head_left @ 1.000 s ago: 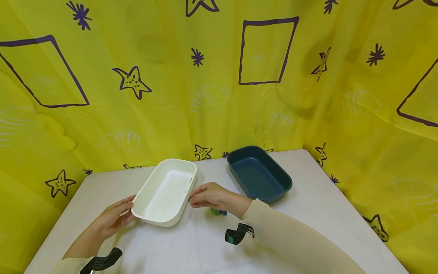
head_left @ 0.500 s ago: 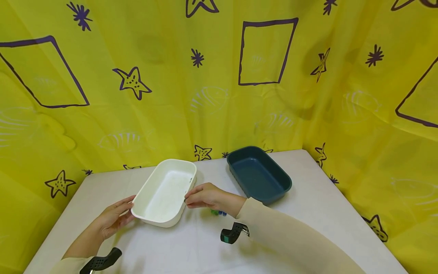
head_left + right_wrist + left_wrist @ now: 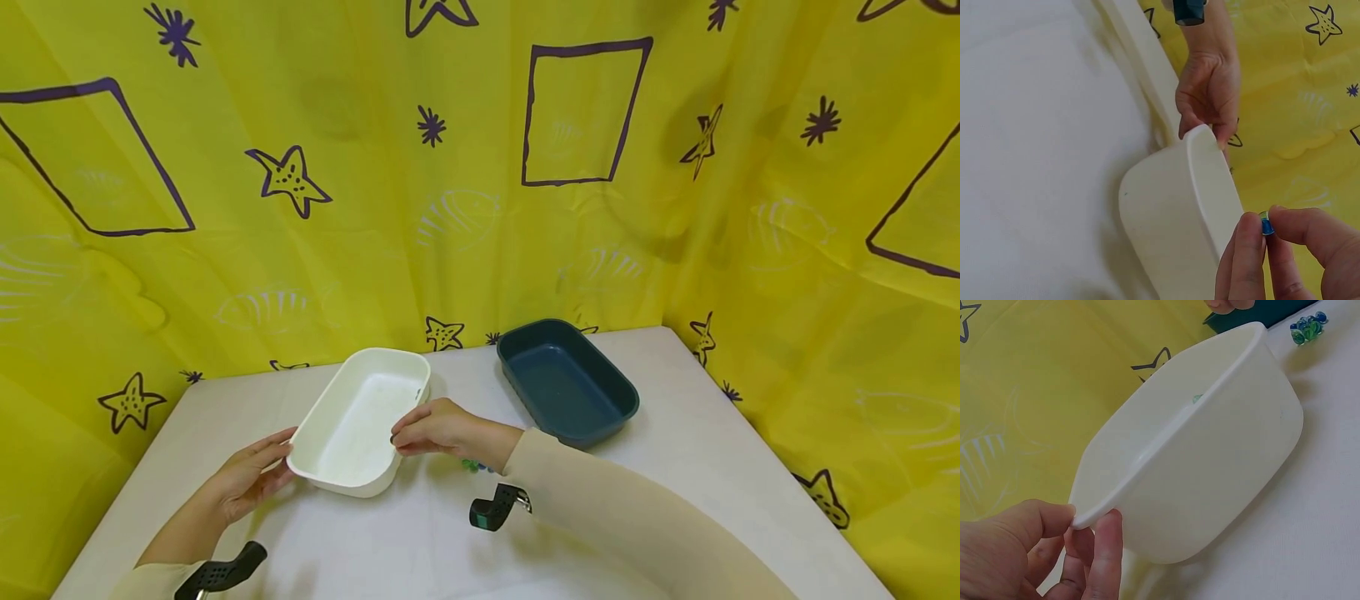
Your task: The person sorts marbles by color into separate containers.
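Observation:
A white plastic tub point(image 3: 356, 421) stands on the table, its near end tilted up. My left hand point(image 3: 251, 477) pinches the rim at its near left corner, thumb on top and fingers beneath. Over the tub's right rim, my right hand point(image 3: 438, 427) pinches a small blue-green glass marble point(image 3: 1266, 224) between thumb and fingertips. A pale green spot point(image 3: 1197, 399), perhaps another marble, shows inside the tub in the left wrist view. Several blue and green glass marbles point(image 3: 1308, 328) lie in a cluster on the table, partly hidden by my right wrist in the head view.
A dark teal tub point(image 3: 567, 383) stands at the back right. White cloth covers the table point(image 3: 397, 550). Yellow curtains point(image 3: 465, 208) with starfish drawings hang close behind and at both sides. A black camera mount point(image 3: 495, 507) hangs below the right sleeve.
My right hand has moved left with the marble, from beside the white tub to over its right rim. The left hand and both tubs have stayed put.

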### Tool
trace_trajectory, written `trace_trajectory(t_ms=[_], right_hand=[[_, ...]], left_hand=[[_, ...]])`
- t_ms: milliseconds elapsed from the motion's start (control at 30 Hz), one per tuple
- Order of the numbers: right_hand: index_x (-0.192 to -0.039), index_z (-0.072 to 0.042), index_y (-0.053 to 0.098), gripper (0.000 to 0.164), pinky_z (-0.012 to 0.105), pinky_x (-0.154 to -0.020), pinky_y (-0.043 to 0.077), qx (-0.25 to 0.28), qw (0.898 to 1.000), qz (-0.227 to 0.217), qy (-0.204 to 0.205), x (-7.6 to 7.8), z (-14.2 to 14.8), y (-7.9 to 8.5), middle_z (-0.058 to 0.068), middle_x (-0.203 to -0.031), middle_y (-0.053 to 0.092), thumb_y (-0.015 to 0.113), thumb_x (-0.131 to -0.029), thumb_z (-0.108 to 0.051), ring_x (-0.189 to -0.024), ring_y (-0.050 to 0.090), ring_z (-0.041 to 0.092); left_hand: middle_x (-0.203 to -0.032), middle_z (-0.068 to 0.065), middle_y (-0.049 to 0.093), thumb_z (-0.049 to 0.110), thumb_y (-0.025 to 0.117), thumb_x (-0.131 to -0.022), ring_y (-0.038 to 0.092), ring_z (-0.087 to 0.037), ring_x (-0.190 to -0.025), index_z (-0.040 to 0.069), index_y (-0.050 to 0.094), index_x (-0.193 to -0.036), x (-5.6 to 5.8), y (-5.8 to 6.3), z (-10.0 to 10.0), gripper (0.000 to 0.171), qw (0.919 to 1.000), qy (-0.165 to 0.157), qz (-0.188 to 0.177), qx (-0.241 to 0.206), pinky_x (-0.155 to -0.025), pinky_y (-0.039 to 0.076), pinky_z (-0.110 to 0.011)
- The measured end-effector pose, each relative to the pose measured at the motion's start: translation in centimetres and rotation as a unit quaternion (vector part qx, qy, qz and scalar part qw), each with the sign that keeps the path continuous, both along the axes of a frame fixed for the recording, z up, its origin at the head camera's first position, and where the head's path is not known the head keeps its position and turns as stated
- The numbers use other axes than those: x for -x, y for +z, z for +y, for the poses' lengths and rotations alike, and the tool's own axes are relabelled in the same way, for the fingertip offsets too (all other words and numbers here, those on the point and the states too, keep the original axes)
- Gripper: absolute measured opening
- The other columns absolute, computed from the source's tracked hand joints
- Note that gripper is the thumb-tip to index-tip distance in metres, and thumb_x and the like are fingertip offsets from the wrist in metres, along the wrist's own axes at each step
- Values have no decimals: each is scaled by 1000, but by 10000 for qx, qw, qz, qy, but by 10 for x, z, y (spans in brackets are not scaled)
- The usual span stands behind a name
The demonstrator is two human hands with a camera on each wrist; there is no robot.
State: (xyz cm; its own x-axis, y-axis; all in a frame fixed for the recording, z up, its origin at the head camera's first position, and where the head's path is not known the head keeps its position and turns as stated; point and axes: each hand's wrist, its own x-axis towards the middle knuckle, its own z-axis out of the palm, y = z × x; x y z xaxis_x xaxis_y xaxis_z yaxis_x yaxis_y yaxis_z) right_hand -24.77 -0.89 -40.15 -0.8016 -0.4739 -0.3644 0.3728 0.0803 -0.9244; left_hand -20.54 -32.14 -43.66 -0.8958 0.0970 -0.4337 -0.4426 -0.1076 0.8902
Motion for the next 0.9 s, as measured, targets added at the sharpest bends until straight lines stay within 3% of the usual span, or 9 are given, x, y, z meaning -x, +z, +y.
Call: trace_trajectory(t_ms=[400,900], right_hand=[[-104,15,68,20,31,-79,61,-23,10000,35,-37,4,-10,2,10,-79,70,67,-84,11,-64,65,12],[-106,17,67,21,26,-73,61,207,9996,-177,-39,7,-23,1,15,-84,71,64,-86,13,-63,65,12]], left_hand=[[-96,10,63,15,56,-101,62,-6,-85,37,72,-89,1,-1,-1,31,10000,-48,49,-70,-79,58,-19],[-96,8,63,14,55,-102,62,-7,-85,36,73,-90,1,-1,-1,31,9999,-7,-12,-129,-80,58,-19]])
